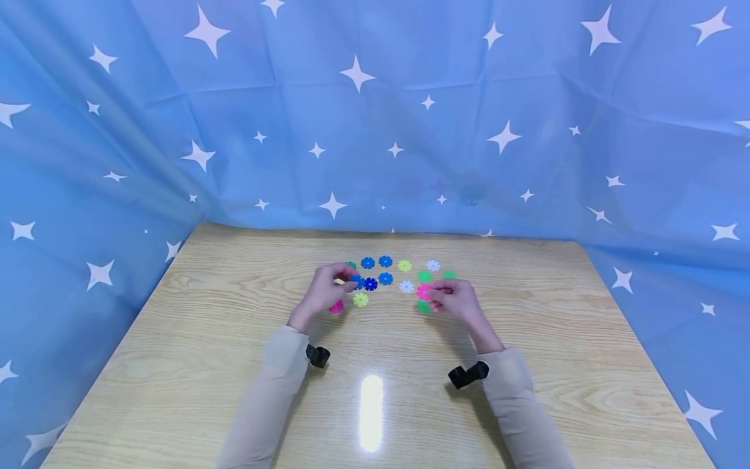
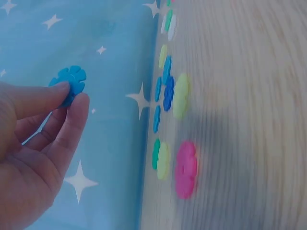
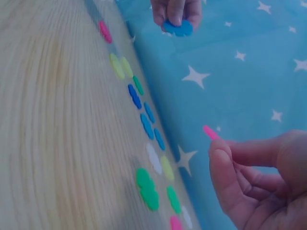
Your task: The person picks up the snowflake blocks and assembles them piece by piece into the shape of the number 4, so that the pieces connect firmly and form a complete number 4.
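My left hand (image 1: 328,288) pinches a blue flower-shaped plastic disc (image 2: 76,76) between thumb and fingers, raised above the table. On the other side, my right hand (image 1: 459,301) holds a pink disc (image 3: 210,132) by its edge, seen side-on in the right wrist view. Several similar discs lie flat on the table between and around the hands. A second pink disc (image 2: 186,169) is below the left hand, near a pale yellow one (image 1: 360,299) and a dark blue one (image 1: 371,284). Beside the right hand are a green disc (image 1: 423,307) and a white one (image 1: 407,286).
The discs sit towards the far edge of a wooden table (image 1: 193,365). Behind it hangs a blue curtain (image 1: 404,176) with white stars. Each wrist carries a small black camera, and a bright light reflection shows on the near tabletop.
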`<state>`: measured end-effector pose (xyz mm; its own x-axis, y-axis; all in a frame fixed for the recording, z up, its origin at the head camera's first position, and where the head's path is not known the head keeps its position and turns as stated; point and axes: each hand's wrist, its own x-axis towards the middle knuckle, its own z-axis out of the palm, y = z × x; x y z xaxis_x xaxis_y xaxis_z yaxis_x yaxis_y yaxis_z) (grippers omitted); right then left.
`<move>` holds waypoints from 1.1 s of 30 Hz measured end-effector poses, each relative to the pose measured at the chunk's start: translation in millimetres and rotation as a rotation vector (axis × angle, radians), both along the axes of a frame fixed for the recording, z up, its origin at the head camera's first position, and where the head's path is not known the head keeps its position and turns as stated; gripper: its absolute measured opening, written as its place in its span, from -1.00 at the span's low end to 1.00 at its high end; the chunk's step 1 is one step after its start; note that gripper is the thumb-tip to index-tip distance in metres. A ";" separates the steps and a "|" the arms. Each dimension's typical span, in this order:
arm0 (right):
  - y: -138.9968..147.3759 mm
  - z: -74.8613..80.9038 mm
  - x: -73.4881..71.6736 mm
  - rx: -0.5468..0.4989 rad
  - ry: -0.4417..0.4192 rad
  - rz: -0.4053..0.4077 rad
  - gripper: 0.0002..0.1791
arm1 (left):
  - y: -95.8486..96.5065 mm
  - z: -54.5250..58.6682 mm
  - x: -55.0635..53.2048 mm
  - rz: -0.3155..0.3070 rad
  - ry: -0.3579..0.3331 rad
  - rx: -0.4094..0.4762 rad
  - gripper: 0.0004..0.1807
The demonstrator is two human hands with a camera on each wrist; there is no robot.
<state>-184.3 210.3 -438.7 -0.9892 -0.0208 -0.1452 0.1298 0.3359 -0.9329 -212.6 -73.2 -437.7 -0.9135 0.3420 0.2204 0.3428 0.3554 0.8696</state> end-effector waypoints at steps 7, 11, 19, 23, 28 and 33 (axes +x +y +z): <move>-8.8 2.4 -0.1 -0.047 0.018 0.024 -0.73 | 12.2 -3.7 1.2 -0.036 0.083 0.053 -0.90; -13.9 3.7 0.0 -0.109 0.015 0.047 -0.72 | 19.2 -2.7 1.9 -0.014 0.044 0.019 -0.91; -26.5 7.8 -0.3 -0.139 -0.019 0.074 -0.73 | 30.3 -1.4 3.0 -0.029 0.028 0.030 -0.89; -32.7 9.9 -0.8 -0.173 -0.034 0.077 -0.72 | 34.6 -2.1 2.5 -0.035 0.017 0.025 -0.88; -38.3 10.5 -1.6 -0.208 -0.029 0.081 -0.73 | 38.5 -2.5 3.1 -0.050 0.038 0.009 -0.91; -40.9 10.0 -2.0 -0.181 -0.024 0.087 -0.74 | 40.9 -2.3 4.1 -0.063 0.049 0.010 -0.93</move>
<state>-186.3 169.3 -428.8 -0.9788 -0.1342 -0.1548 0.1306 0.1735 -0.9761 -208.5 -32.3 -440.0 -0.8784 0.3958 0.2679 0.4062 0.3229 0.8549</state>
